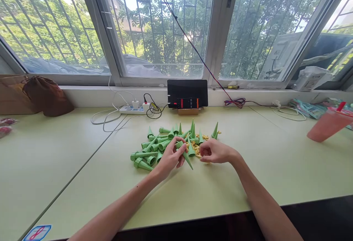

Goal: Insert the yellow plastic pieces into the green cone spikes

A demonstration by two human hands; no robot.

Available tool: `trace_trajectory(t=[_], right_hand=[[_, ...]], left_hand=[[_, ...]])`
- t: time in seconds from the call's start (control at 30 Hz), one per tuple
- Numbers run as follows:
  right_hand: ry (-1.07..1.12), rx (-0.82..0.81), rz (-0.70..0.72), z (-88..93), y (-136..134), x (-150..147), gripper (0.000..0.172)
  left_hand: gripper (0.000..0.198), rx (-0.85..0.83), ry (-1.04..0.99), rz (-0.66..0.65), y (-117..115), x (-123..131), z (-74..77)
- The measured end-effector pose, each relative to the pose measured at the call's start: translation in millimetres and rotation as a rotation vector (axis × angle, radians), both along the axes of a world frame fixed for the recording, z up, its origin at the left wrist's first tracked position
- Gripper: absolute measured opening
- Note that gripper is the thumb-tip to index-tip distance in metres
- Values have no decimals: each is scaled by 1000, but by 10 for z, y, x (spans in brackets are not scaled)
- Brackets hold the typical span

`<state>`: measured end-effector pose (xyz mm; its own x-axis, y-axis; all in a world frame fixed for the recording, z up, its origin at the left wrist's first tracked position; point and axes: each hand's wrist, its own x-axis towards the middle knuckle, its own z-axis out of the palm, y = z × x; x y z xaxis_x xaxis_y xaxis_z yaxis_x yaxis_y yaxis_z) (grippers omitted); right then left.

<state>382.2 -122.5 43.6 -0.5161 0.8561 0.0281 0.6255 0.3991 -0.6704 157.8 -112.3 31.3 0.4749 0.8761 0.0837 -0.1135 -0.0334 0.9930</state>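
A heap of green plastic cone spikes [154, 146] lies on the pale green table [248, 175], some standing upright, most lying flat. Small yellow pieces [195, 147] are scattered among them. My left hand [170, 158] is closed around one green cone [185, 155] whose tip points down and to the right. My right hand [215, 151] rests just right of the heap, fingers pinched together at the yellow pieces; what it holds is too small to name.
A black tablet with a phone [187, 97] leans at the window sill behind the heap. A power strip with cables [135, 109] lies left of it. A brown bag [46, 96] sits far left, a pink cup [328, 123] far right.
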Motion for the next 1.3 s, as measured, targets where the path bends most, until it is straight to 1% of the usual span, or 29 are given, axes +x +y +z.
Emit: trace_trajectory(t=[0.07, 0.2, 0.37, 0.53, 0.73, 0.9, 1.07, 1.13, 1.2, 1.3], right_hand=[[-47, -14, 23, 23, -10, 42, 11], [-138, -31, 16, 46, -10, 79, 12], [-209, -89, -10, 38, -3, 69, 5], [-171, -132, -28, 29, -2, 38, 5], [-80, -45, -4, -17, 30, 28, 5], [3, -60, -16, -18, 24, -4, 7], [50, 103, -74, 6, 3, -44, 10], [57, 138, -90, 9, 0, -54, 12], [77, 136, -95, 9, 0, -66, 13], [132, 72, -76, 8, 1, -94, 14]], left_hand=[[32, -6, 2, -7, 1, -3, -1], [31, -13, 1, -15, -5, -4, 6], [31, -20, 14, -19, -19, -1, 24], [31, -21, 41, -27, -32, 1, 53], [35, -22, 58, -27, -40, 6, 70], [34, -11, 72, -23, -44, 10, 65], [33, -20, 70, -10, -44, 11, 68], [33, -29, 71, -9, -42, 11, 66], [32, -26, 76, -7, -39, 10, 62], [30, -12, 91, -7, -33, 6, 54]])
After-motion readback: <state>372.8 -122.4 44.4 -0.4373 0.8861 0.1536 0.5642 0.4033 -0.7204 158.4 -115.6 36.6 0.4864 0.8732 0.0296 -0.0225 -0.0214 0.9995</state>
